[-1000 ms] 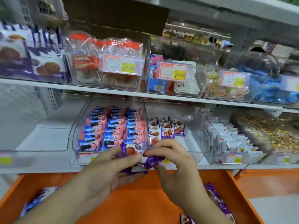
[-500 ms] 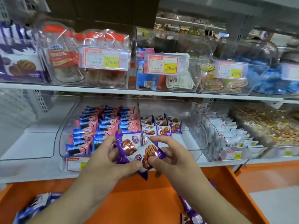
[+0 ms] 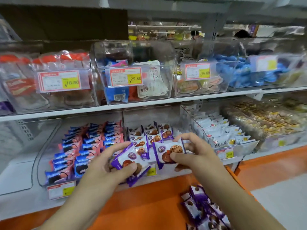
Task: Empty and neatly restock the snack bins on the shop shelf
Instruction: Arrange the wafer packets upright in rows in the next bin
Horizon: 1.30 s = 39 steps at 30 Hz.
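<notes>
Shelf bin [image 3: 167, 117]: clear, just beyond my fingertips, rows of purple wafer packets inside.
Left hand [image 3: 106, 165]: my fingers pinch a purple wafer packet [image 3: 131, 161].
Right hand [image 3: 194, 155]: my fingers pinch another wafer packet [image 3: 167, 152].

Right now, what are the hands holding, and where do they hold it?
Each hand pinches a purple snack packet: the left hand by its lower edge, the right hand by its right side.

Both forearms reach forward. The left hand [image 3: 106, 165] has the thumb curled and pinching against its fingers. The right hand [image 3: 193, 155], just beside it, pinches the same way.
</notes>
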### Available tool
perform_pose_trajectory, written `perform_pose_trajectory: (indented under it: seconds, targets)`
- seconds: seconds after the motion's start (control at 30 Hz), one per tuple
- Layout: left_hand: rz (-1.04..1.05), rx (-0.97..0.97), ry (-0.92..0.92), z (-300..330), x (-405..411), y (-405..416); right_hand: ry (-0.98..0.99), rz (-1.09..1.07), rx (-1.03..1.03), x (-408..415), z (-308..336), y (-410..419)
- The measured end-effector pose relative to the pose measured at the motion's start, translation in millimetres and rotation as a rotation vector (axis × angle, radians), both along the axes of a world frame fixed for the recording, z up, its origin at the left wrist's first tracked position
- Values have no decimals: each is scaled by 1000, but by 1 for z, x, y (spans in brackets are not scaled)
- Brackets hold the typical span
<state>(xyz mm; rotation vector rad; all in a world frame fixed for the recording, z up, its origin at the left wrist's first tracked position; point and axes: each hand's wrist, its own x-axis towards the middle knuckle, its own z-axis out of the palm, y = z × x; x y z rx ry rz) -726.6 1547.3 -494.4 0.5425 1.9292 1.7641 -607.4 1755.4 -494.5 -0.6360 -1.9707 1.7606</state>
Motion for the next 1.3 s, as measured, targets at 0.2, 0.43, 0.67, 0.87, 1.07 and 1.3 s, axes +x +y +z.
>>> perform_pose_trajectory:
  seconds: [0.2,0.43,0.67,0.87,1.07,1.3]
  targets:
    - [-2,-128,241,-12,-22,79,65,-217,-74,6,-9,49]
    - [75,-256,386,-58,-75,176,96,-324,-88,3,-26,85]
    - [-8,-371,533,-104,-113,238,129,-327,17,-3,-34,99]
    - [-5,-579,720,-116,-132,259,152,-261,109,-3,-42,104]
    - [5,-642,905,-122,-150,266,141,-216,119,-6,-50,111]
    - [-26,-652,983,-119,-152,269,125,-203,123,-4,-57,116]
